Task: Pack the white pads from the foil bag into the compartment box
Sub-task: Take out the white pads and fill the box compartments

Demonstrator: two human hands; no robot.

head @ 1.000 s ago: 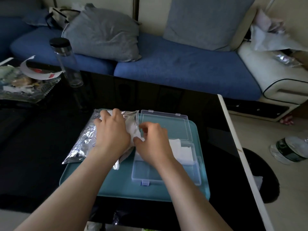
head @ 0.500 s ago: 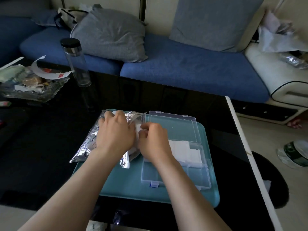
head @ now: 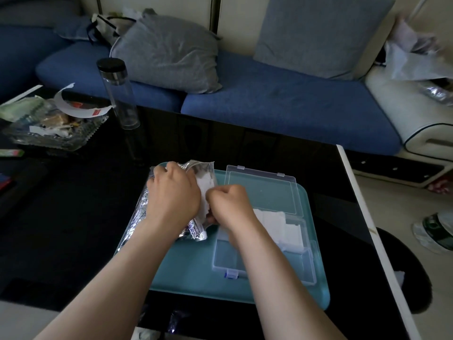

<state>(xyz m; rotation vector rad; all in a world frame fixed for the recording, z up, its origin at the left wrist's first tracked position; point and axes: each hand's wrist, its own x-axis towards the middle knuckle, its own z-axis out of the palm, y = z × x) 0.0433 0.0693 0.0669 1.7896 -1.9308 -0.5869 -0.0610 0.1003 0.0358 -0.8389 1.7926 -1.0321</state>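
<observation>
The scene is dim and underexposed, with a cool, bluish cast. Soft daylight seems to enter from the upper right, where the cream sofa arm and pale floor are brightest. The glossy black glass table swallows detail and reflects faintly the clear cylindrical bottle with a black cap. The crinkled silver foil bag throws small glints. Shadows are soft, without hard edges. Wide-angle distortion bows the table's white edge and stretches the forearms at the bottom. Corners are slightly smeared; the centre is reasonably sharp.
</observation>
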